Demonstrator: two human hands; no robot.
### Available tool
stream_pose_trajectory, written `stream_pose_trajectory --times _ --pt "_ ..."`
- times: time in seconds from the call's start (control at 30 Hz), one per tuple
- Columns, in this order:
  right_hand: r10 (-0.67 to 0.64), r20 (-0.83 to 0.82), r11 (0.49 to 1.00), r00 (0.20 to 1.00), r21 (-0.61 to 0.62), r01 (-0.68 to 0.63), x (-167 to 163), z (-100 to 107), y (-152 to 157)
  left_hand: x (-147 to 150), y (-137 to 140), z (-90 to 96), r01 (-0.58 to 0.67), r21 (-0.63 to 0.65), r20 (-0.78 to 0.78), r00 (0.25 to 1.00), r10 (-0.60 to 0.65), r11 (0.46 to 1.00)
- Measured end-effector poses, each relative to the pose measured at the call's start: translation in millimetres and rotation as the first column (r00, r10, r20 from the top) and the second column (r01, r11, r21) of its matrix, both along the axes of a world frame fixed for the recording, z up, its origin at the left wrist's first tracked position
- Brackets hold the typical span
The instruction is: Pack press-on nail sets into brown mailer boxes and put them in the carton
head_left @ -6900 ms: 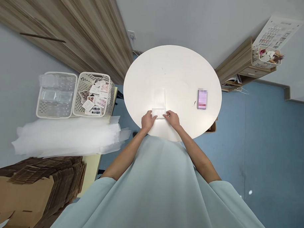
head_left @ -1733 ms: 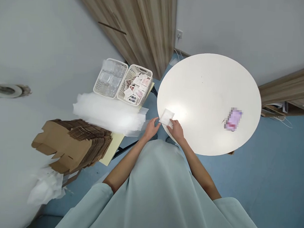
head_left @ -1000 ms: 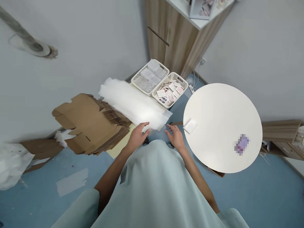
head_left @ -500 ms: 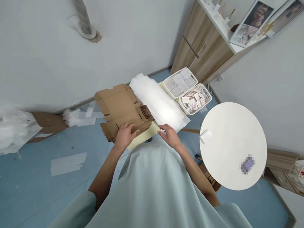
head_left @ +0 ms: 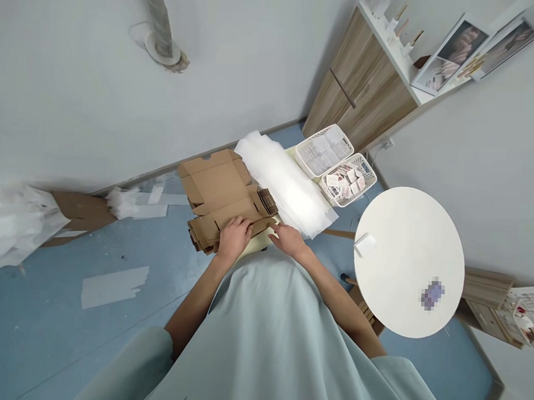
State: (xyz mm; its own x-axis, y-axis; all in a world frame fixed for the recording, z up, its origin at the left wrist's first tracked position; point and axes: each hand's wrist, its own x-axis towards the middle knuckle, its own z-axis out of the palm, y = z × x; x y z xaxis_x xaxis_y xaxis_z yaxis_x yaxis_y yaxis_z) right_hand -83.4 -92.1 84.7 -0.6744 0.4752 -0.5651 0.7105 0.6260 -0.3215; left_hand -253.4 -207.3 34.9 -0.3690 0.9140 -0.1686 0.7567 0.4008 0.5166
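Note:
Flattened brown cardboard boxes lie stacked on a small pale-yellow table in front of me. My left hand is closed over the near edge of the stack, its fingers bent on the cardboard and its thumb by the narrow front flap. At the right end of that flap is my right hand, fingertips touching or very near it, thumb and forefinger apart. Nothing shows in its grasp. A thick layer of white foam sheets lies just beyond, to the right of the cardboard.
Behind the foam stand a white basket of clear plastic cases and another basket of small printed packets. A round white table is at right, a wooden cabinet behind. White plastic wrapping lies on the floor at left.
My left hand has shifted right along the near cardboard edge. My right hand has come left to the flap's end, so the hands are closer together. The view has shifted slightly.

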Motion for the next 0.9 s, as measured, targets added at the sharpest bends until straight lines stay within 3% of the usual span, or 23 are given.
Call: stream_pose_trajectory --times 0.17,0.37,0.53,0.63,0.73,0.83,0.9 --pt "0.018 0.062 1.0 0.998 0.0 -0.018 -0.4 -5.6 -1.9 -1.5 -0.4 13.4 0.004 0.007 0.052 0.999 -0.004 1.0" --pt "0.054 0.094 0.999 0.994 -0.013 -0.053 -9.0 -1.3 -0.4 -5.8 -5.6 65.9 -0.019 0.184 -0.068 0.997 0.032 0.983" --pt "0.017 -0.024 0.999 1.0 -0.034 -0.018 -8.6 4.1 0.8 -16.4 -0.4 114.5 -0.029 0.428 -0.15 0.983 0.103 0.903" --pt "-0.106 -0.211 0.993 0.972 -0.08 0.09 4.6 16.4 10.2 -15.0 9.6 138.8 0.024 0.56 -0.176 0.98 0.09 0.828" --pt "-0.32 -0.454 0.947 0.831 -0.131 0.293 33.3 43.3 27.6 -0.2 27.0 158.6 0.142 0.642 -0.2 0.98 -0.014 0.754" --pt "-0.494 -0.668 0.84 0.557 -0.202 0.503 78.0 81.9 46.2 29.7 52.2 172.0 0.284 0.668 -0.237 0.957 -0.165 0.688" --pt "-0.535 -0.753 0.762 0.383 -0.236 0.603 114.7 107.9 56.1 57.5 71.4 176.5 0.391 0.656 -0.268 0.92 -0.286 0.645"
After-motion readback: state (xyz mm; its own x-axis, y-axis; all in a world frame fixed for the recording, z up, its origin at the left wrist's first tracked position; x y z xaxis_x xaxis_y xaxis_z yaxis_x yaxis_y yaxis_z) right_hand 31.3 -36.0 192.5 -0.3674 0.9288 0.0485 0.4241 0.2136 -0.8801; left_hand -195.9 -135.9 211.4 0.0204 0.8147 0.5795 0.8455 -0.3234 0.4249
